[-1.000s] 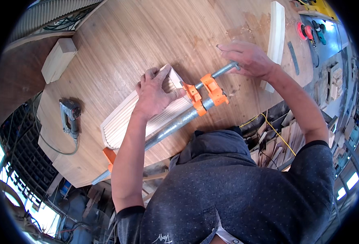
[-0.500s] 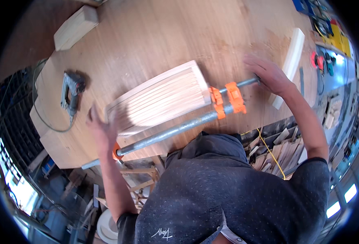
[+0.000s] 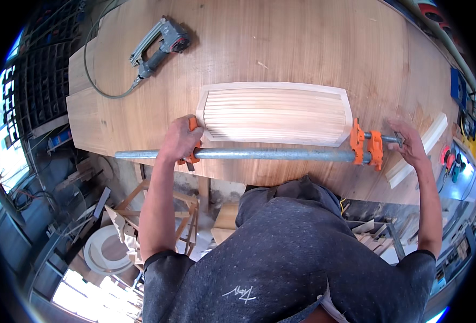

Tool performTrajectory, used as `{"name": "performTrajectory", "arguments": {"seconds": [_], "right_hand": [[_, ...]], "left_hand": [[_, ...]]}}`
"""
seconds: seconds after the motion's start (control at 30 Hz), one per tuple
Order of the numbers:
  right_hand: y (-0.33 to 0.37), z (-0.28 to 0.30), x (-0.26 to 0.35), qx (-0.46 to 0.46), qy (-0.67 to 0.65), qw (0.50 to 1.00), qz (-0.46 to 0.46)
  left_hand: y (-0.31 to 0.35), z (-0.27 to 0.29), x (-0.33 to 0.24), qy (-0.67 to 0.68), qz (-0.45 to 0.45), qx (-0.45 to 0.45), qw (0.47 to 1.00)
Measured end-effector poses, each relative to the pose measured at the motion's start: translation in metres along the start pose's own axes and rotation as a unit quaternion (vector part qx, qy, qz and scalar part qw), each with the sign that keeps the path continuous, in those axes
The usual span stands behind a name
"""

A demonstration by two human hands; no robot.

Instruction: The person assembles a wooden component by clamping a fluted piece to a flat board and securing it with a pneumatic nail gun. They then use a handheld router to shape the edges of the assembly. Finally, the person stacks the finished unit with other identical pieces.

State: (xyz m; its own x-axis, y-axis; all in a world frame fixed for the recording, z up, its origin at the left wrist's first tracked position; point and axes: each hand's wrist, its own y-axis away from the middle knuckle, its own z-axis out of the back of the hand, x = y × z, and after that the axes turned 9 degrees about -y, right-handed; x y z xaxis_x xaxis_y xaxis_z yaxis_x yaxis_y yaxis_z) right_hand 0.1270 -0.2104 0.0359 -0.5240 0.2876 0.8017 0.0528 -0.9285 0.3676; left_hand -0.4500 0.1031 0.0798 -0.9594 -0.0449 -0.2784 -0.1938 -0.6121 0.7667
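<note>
A pale wooden louvred panel (image 3: 275, 114), a frame filled with thin parallel slats, lies flat on the wooden tabletop. Along its near side runs a pipe clamp (image 3: 281, 155) with a grey metal pipe and orange jaws at both ends of the panel. My left hand (image 3: 179, 141) is closed around the orange jaw at the panel's left end. At the right, my right hand (image 3: 412, 145) has its fingers bent round the handle of the clamp's screw. The right orange jaw (image 3: 357, 141) stands against or very close to the panel's right end.
A grey nail gun (image 3: 162, 46) with an air hose lies at the back left. To the right, a pale wood strip (image 3: 418, 149) lies slanted, beside my right hand. Tools crowd the right rim. Below the table's near edge stand a wooden frame (image 3: 186, 215) and wood offcuts.
My left hand has come onto the left orange jaw and closed. My right hand's fingers have bent around the screw handle. The view has turned, so panel and clamp now appear nearly level.
</note>
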Motion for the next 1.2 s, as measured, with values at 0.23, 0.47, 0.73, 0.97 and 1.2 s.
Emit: {"name": "performTrajectory", "arguments": {"seconds": [0.23, 0.47, 0.73, 0.97, 1.2], "right_hand": [[-0.010, 0.009, 0.004, 0.063, -0.157, 0.966, -0.197], [-0.010, 0.008, 0.004, 0.061, -0.172, 0.960, -0.215], [0.004, -0.002, -0.003, 0.007, -0.144, 0.971, -0.192], [0.029, -0.050, -0.017, -0.144, -0.156, 0.963, -0.164], [0.014, -0.041, 0.024, -0.116, -0.090, 0.958, -0.248]], "left_hand": [[-0.004, -0.004, 0.007, -0.021, -0.032, -0.003, 0.999], [-0.002, -0.005, 0.004, 0.001, -0.028, 0.003, 1.000], [0.004, 0.006, -0.003, -0.006, 0.000, 0.022, 1.000], [0.001, 0.003, 0.015, 0.002, -0.052, 0.034, 0.998], [0.010, 0.009, -0.002, 0.052, -0.012, 0.060, 0.997]]}}
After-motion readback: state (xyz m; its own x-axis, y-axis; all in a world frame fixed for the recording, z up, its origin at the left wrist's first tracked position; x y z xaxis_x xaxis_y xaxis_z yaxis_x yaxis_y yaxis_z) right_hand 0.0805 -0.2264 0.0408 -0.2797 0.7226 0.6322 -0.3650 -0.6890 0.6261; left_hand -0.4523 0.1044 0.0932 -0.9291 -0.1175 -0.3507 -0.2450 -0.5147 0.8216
